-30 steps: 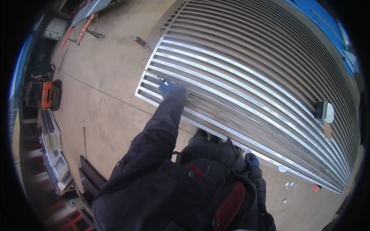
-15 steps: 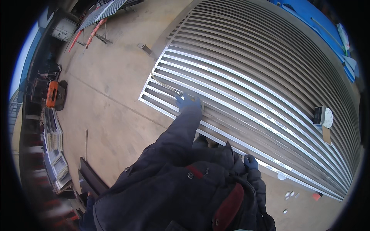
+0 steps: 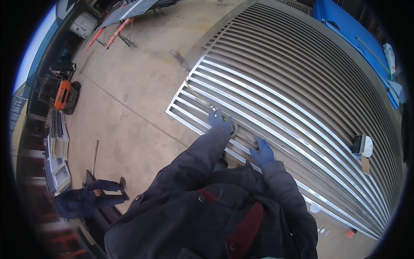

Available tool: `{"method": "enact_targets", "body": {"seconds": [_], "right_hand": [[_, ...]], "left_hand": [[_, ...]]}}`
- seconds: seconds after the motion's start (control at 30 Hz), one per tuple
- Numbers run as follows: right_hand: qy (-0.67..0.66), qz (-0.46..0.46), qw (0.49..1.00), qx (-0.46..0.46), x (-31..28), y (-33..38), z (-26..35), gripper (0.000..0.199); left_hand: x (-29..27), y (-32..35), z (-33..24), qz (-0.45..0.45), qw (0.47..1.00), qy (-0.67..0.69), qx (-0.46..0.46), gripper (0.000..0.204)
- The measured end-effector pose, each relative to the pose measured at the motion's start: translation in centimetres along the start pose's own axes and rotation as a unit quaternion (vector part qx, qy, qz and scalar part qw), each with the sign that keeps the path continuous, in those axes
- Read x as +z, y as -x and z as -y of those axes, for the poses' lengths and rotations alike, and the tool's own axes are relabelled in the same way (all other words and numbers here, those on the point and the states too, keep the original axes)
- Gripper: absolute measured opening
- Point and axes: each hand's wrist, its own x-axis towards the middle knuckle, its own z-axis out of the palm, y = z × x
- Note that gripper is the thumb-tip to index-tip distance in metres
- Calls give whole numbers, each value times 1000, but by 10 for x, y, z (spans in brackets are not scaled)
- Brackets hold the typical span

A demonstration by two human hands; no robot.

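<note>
My left hand (image 3: 221,122), in a blue glove, is closed over a round air sander (image 3: 234,128). The sander rests on the near bars of a large metal grille (image 3: 241,93), with a thin air hose (image 3: 197,94) running away from it to the upper left. Beside it on the right, my right hand (image 3: 263,153), also gloved in blue, reaches over the near bars with its fingers apart. Nothing shows in that hand. The bars near my hands are bright and shiny, while those farther off look dull brown.
A small dark box with a round white disc (image 3: 367,146) lies on the grille at right. At far left a person (image 3: 88,198) in dark clothes is near dark beams. An orange forklift (image 3: 63,96), stacked panels (image 3: 57,146) and a blue sheet (image 3: 345,30) stand around.
My right hand has come up from beside my body to the grille, near the sander. My left hand stays on the sander. The person at left has come more fully into view.
</note>
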Motion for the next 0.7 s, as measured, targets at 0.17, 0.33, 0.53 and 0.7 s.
{"method": "enact_targets", "body": {"seconds": [0.17, 0.33, 0.53, 0.7], "right_hand": [[188, -76, 973, -107, 57, -68, 52, 71], [226, -56, 973, 12, 82, -105, 79, 68], [331, -72, 939, 63, 105, -125, 87, 55], [325, -102, 937, 76, 111, -126, 85, 48]], "left_hand": [[41, -13, 21, 7, 990, -81, 119, 56], [35, -32, 59, -1, 882, -137, 451, 36], [-89, -117, 66, 346, 921, 118, 137, 44], [-146, -238, 101, -51, 894, -167, 413, 74]]}}
